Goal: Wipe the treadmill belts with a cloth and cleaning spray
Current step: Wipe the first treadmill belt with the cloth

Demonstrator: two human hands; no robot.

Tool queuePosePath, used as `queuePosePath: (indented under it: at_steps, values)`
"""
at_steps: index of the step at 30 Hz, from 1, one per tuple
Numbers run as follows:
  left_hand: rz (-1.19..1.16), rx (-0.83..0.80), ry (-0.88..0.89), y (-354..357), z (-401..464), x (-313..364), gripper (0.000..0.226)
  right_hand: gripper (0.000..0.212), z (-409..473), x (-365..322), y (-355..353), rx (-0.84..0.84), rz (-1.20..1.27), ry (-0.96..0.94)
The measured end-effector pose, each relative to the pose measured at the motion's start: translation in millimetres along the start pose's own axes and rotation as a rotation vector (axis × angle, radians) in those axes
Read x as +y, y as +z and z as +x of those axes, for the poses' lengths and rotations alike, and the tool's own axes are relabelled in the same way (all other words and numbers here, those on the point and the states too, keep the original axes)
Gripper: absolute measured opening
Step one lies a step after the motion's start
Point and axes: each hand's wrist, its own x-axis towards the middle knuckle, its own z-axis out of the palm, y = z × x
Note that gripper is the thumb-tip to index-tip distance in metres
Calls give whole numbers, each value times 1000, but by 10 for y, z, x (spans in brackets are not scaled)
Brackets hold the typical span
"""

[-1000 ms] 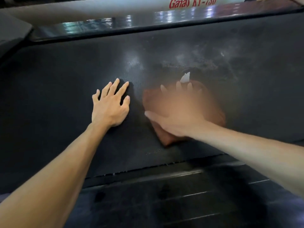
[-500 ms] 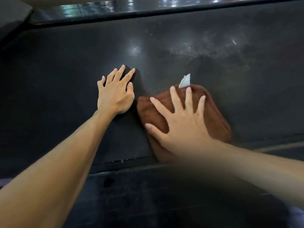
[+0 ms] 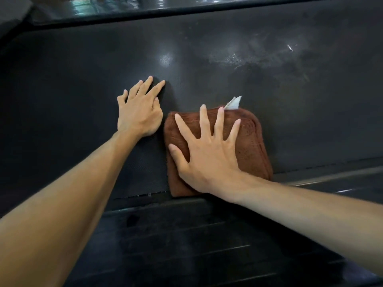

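Note:
A folded brown cloth (image 3: pixel 251 139) with a white tag lies on the black treadmill belt (image 3: pixel 83 83), its near edge reaching the belt's near border. My right hand (image 3: pixel 207 154) presses flat on the cloth with fingers spread and straight. My left hand (image 3: pixel 138 114) rests flat on the bare belt just left of the cloth, fingers straight. A wet, smeared patch (image 3: pixel 259 56) shines on the belt beyond the cloth to the right. No spray bottle is in view.
A dark ribbed side rail (image 3: pixel 186 235) runs along the belt's near edge. A glossy far rail (image 3: pixel 186 5) borders the belt at the top of the view.
My right hand has slid the cloth toward me, down to the belt's near edge. The view has tipped lower, hiding the red lettering. My left hand has stayed planted beside the cloth.

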Motion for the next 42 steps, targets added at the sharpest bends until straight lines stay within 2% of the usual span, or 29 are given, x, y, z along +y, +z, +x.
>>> queuePosePath:
  at_steps: [4,7,10,12,15,18,20,24,26,30,32,34,38,40,42]
  values:
    - [1,-1,-5,-5,-11,-14,54,71,42,509,-102,-22,-39,8]
    - [8,4,-12,13,-17,4,54,70,213,947,-175,-32,-51,115]
    - [2,8,-21,13,1,12,54,70,604,1049,-214,-36,-54,212]
    - [-4,12,-27,15,-2,17,55,71,785,884,-188,-22,-67,153]
    - [5,19,-24,16,0,10,55,72,656,664,-160,-22,-61,-65]
    - [18,20,-26,36,5,-6,55,75,330,817,-180,-50,-64,-150]
    - [19,19,-29,44,2,-3,55,75,368,1036,-222,-56,-47,-82]
    - [9,22,-42,29,-6,16,54,73,1064,1152,-317,-76,-35,95]
    - [-1,15,-41,14,-1,23,54,72,1233,1021,-297,-95,-60,23]
    - [1,12,-43,1,-14,36,54,71,803,993,-263,-127,-74,-327]
    - [-1,16,-39,11,-10,31,54,73,559,1124,-335,-150,-40,-350]
    - [-9,20,-39,22,-8,26,53,84,453,1164,-439,-163,23,-218]
    - [-9,24,-36,23,-3,9,53,100,557,830,-508,-149,249,303]
    - [-9,20,-35,20,-5,19,53,107,601,698,-372,-163,159,394]
    - [-6,11,-40,24,-7,19,53,104,608,678,-203,-69,84,381]
